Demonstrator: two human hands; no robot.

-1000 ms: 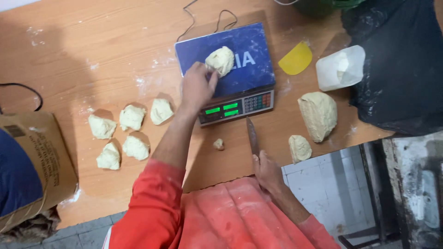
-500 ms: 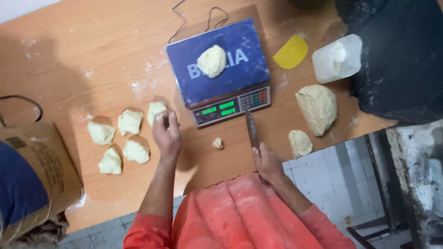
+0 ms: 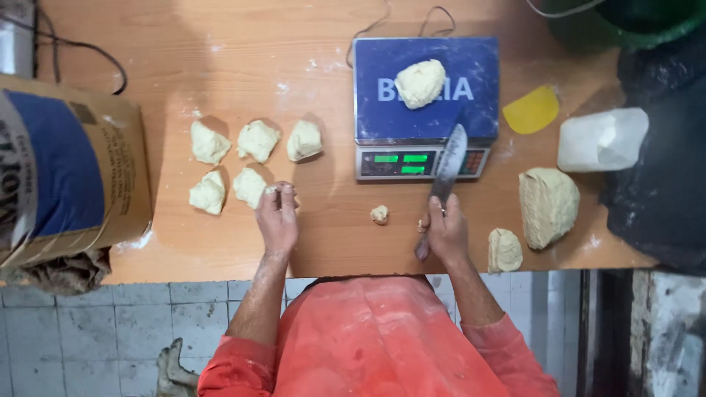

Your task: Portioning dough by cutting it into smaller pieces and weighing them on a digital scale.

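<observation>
Resting on the wooden table (image 3: 220, 81), the left hand (image 3: 277, 217) lies flat with its fingers loosely together, and its fingertips touch a small dough piece (image 3: 283, 195) at the end of the lower row; it grips nothing. Beside it five other dough portions (image 3: 257, 140) lie in two rows, near each other but apart. The right hand (image 3: 445, 231) is closed around the handle of a knife (image 3: 447, 167), whose blade points away from the person and lies over the front edge of the blue scale (image 3: 426, 110). One dough ball (image 3: 421, 82) sits on the scale platform. A tiny dough scrap (image 3: 379, 214) lies between the two hands. To the right are a big dough lump (image 3: 548, 206), a smaller cut piece (image 3: 504, 250), a yellow scraper (image 3: 532, 110) and a white plastic container (image 3: 601, 140). A paper flour sack (image 3: 66, 169) stands at the left.
</observation>
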